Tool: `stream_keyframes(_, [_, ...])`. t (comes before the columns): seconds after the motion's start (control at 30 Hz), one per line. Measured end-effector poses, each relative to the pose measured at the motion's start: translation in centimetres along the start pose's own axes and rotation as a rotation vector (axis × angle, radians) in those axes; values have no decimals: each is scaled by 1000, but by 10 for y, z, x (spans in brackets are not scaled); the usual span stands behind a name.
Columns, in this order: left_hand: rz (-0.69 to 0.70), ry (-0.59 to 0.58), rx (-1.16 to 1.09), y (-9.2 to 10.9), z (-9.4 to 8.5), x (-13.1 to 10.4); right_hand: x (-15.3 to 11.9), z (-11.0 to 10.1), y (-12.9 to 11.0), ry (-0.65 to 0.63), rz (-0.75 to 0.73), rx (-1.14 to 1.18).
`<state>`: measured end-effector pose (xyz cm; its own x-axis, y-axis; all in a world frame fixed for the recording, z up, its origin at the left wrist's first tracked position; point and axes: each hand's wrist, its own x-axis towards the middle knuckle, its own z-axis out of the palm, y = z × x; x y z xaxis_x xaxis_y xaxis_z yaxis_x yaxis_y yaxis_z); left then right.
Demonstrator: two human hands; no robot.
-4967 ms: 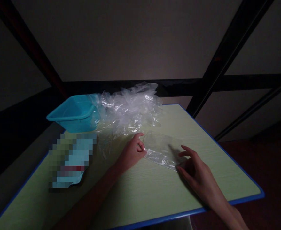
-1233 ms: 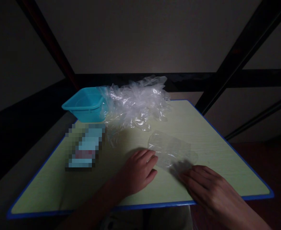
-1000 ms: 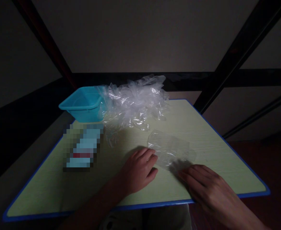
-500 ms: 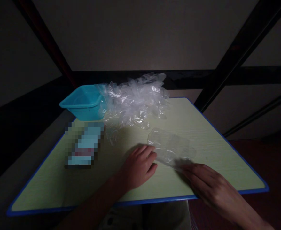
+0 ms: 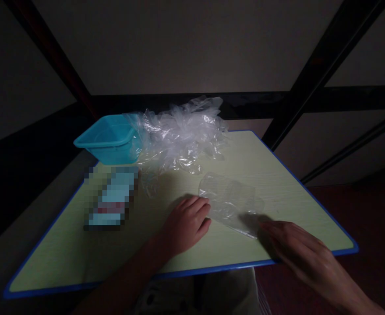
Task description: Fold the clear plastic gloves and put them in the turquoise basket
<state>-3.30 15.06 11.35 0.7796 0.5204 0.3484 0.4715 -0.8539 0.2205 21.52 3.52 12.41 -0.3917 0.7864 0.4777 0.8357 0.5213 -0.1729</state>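
Note:
A thin clear plastic sheet [image 5: 227,197], possibly a folded disposable glove, lies almost flat on the table. At its lower left edge rests my left hand [image 5: 187,225], fingers loosely bent and thumb apart, the fingertips touching or just beside the film. My right hand [image 5: 297,245] hovers past the sheet's lower right corner with its fingers stretched out together; no plastic shows in it, and its thumb is hidden. Farther back sits a crumpled heap of clear plastic gloves [image 5: 179,135] with finger-like tips sticking out.
A turquoise plastic basin [image 5: 113,151] stands at the table's back left, partly overlapped by the heap. In front of it lies a pixelated phone-like object [image 5: 111,199]. The pale table [image 5: 297,218] has a blue rim. A wall [image 5: 192,48] rises behind.
My right hand has moved right and away from the sheet's lower edge, uncovering its corner. My left hand keeps its place on the table. The whole view has shifted slightly.

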Motion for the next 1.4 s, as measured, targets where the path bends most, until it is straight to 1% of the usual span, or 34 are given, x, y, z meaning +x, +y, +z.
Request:
stream_keyframes(0.07, [5, 5, 0, 0, 0, 0, 0, -1, 1, 1, -24, 19])
stream_keyframes(0.17, [7, 1, -4, -1, -1, 0, 4, -1, 0, -36, -50, 45])
stream_keyframes(0.3, [4, -22, -7, 0, -2, 0, 10, 1, -3, -94, -45, 68])
stream_keyframes(0.43, [6, -15, -11, -1, -1, 0, 11, 4, -6, -153, -31, 78])
stream_keyframes(0.63, [17, -1, -7, -1, 0, 0, 8, -1, -5, -155, -10, 123])
stream_keyframes(0.73, [14, 0, 4, -1, -1, 0, 16, -1, -10, -121, -39, 59])
stream_keyframes(0.87, [4, 6, 14, 0, -1, 0, 41, 11, -24, -99, -89, -66])
stream_keyframes(0.97, [-7, 2, -1, -1, -1, -1, 61, 21, -33, -184, -81, -188])
stream_keyframes(1.07, [-26, -11, -19, -1, -1, -1, 73, 26, -40, -249, -106, -263])
stream_keyframes(1.17, [-30, -17, -32, -1, 0, 0, 76, 27, -42, -276, -145, -306])
stream_keyframes(1.27, [-18, -1, -27, -2, 1, 0, 74, 27, -42, -273, -154, -313])
stream_keyframes(1.33, [-14, 12, -18, -2, 2, 0, 73, 28, -39, -275, -131, -285])
stream_keyframes(1.4, [-9, 20, -9, -2, 2, 1, 72, 27, -35, -282, -77, -223])
